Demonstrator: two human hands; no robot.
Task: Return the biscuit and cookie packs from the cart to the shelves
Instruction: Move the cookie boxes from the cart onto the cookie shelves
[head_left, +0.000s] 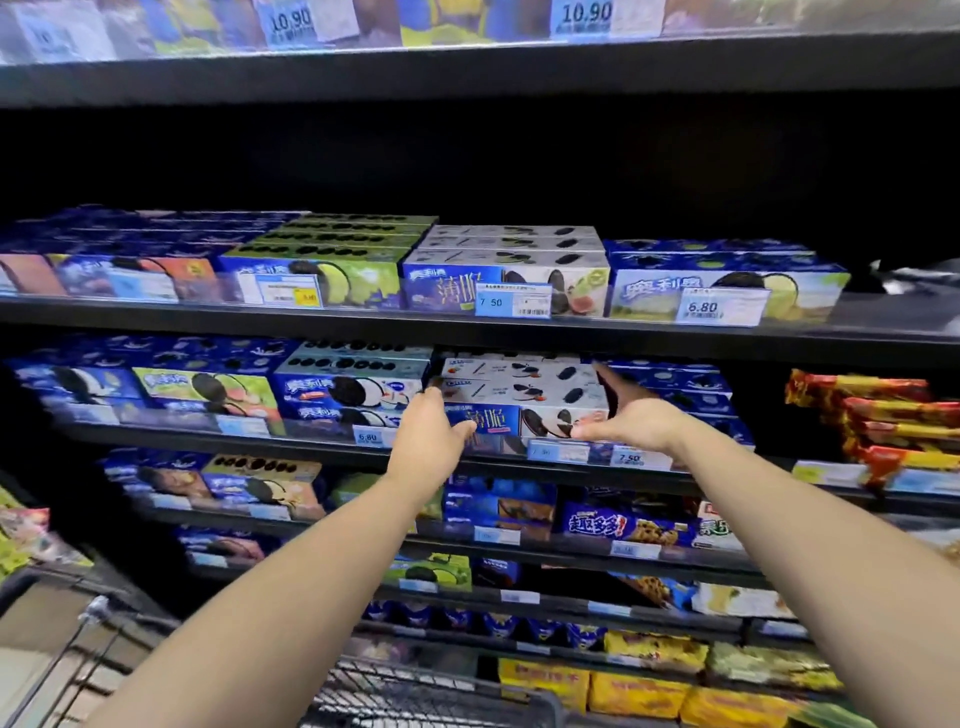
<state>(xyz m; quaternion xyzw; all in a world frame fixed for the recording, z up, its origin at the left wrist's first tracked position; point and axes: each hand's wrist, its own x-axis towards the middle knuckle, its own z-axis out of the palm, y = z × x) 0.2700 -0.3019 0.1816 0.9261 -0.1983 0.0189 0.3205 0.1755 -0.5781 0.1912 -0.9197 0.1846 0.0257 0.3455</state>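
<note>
The left hand (431, 434) and right hand (636, 415) pressed the box (498, 418) ends with spread grip; an even push would probably seat it straight on the shelf (291, 448).

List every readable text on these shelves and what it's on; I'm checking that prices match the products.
"10.90": top left tag and top right tag.
"7 50": second-shelf blue tag.
"6.80": second-shelf right tag.
"6.80": third-shelf left tag.
"7.50": third-shelf right tag.
"薄脆": second-shelf box front and third-shelf box front.
"奥利奥": blue-green box.
Other tags, barcodes and pack print: too blurred or small to read.
</note>
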